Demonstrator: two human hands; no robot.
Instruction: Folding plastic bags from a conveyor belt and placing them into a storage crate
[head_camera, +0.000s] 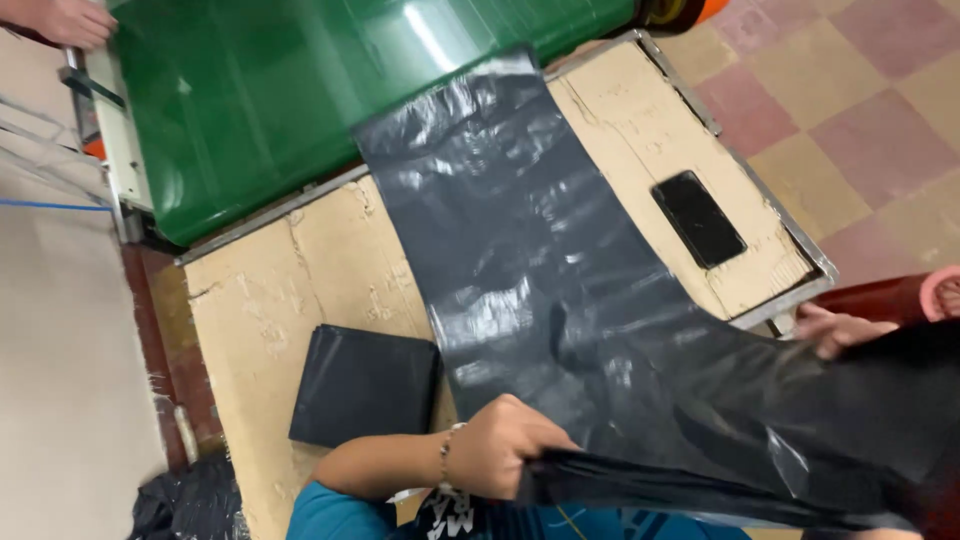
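A long black plastic bag (520, 250) lies stretched across the cardboard-covered table (300, 290), running from the green machine belt (260, 90) toward me. My left hand (500, 450) is closed in a fist on the bunched near edge of the bag, with a thin bracelet on the wrist. My right hand (840, 330) grips the bag's right side just past the table's corner, and only its fingers show above the plastic. The near end of the bag is lifted off the table between my hands.
A folded stack of black bags (365, 385) lies on the cardboard left of my left arm. A black phone (698, 218) rests near the table's right edge. Another person's hand (70, 20) is at the top left by the machine. More black plastic (190, 500) sits on the floor.
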